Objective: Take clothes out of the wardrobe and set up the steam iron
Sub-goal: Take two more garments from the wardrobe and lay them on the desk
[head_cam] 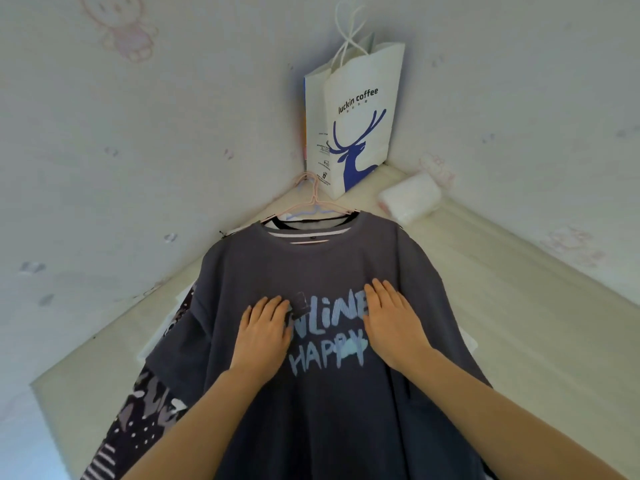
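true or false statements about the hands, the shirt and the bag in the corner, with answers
1. The left hand and right hand rest flat on the dark grey printed t-shirt. True.
2. The white paper bag with a blue deer lies on its side. False: it stands upright in the corner.
3. A pink wire hanger shows above the t-shirt's collar. True.
4. The right hand grips a steam iron. False: it holds nothing.
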Available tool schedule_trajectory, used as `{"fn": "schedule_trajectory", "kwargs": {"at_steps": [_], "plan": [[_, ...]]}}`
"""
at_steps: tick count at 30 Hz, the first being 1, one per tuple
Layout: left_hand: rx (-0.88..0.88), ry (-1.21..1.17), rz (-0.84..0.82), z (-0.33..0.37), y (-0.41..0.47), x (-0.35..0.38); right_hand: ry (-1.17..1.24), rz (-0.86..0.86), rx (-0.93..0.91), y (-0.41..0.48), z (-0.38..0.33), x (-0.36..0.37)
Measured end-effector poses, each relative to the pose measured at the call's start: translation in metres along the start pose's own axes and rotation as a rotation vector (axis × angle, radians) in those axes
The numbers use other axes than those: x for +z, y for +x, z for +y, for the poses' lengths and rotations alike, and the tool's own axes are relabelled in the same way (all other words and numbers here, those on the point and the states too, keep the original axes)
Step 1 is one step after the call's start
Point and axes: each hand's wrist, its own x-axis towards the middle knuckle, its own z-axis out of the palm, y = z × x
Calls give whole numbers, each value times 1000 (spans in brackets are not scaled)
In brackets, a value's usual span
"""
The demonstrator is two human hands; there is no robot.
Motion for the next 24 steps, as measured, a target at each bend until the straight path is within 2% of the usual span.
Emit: {"fn": "schedule_trajectory", "kwargs": {"at_steps": [7, 14, 19, 24], "plan": [[97, 66, 8, 1, -106, 15, 53, -14, 86, -113, -36, 37], [195, -29, 74, 19, -201, 24, 100, 4, 204, -221, -66, 71], [238, -17, 140, 41, -248, 16, 154, 31, 312, -289, -74, 82], [371, -44, 165, 72, -278, 17, 210, 70, 447, -351, -72, 96]]}}
